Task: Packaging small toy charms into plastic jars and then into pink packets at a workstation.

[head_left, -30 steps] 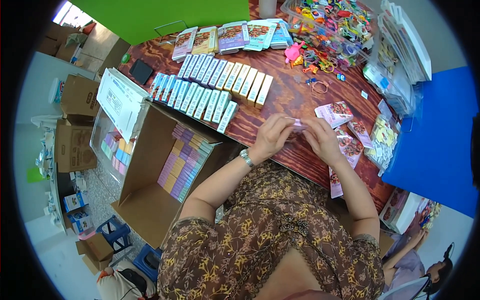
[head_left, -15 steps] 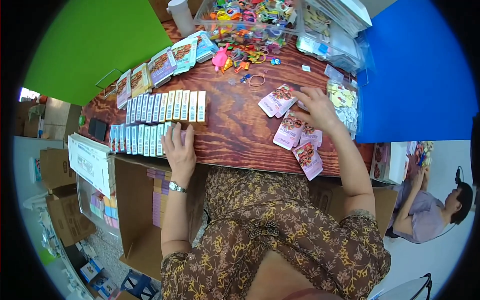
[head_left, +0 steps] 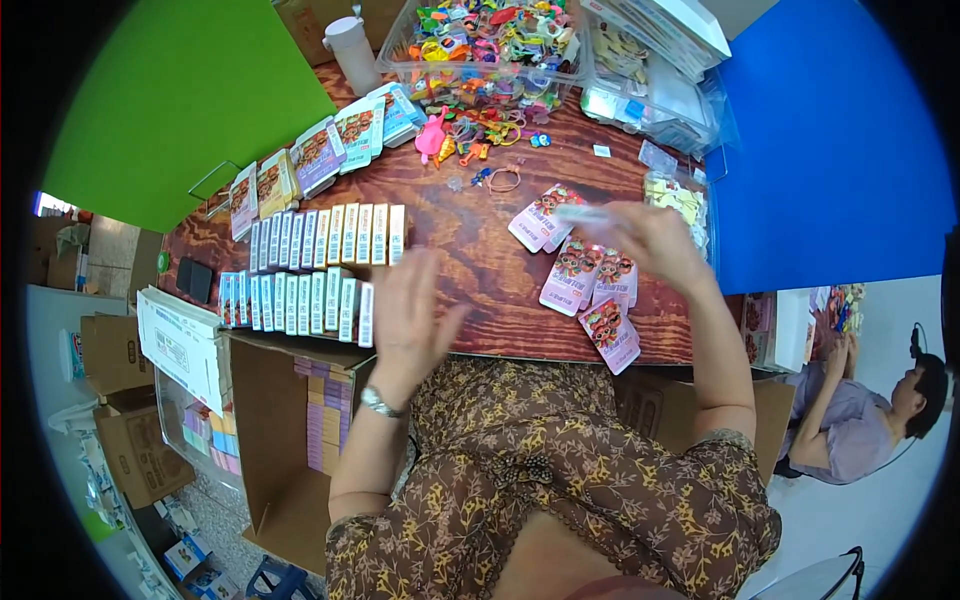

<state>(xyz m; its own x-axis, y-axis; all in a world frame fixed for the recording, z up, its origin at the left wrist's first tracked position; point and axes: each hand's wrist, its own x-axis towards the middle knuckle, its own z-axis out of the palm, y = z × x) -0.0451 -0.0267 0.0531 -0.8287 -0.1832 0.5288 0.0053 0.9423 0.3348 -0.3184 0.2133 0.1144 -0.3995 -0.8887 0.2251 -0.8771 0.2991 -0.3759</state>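
My left hand (head_left: 408, 312) hovers just right of the near row of small boxes (head_left: 290, 302), its fingers stretched out and nothing in them. At that row's right end stands a pale lavender box (head_left: 366, 316), slightly forward of the others. A far row of boxes (head_left: 330, 236) runs behind it. My right hand (head_left: 655, 248) pinches a flat pale card-like piece (head_left: 588, 216), seen nearly edge-on and blurred. Below and around it lie pink flat packs with cartoon pictures: one group (head_left: 540, 222) farther back, others (head_left: 568, 280) in the middle, and one (head_left: 610, 336) at the near table edge.
Fanned stacks of coloured packs (head_left: 318, 158) line the back left. A clear bin of small colourful trinkets (head_left: 440, 72) stands at the back, with loose ones spilling in front. Plastic containers (head_left: 650, 110) are at the back right. An open cardboard carton (head_left: 285, 430) sits below the table's left front.
My left hand has left the near row and moved right; the lavender box now shows at the row's end. My right hand has raised a flat piece from among the pink packs.
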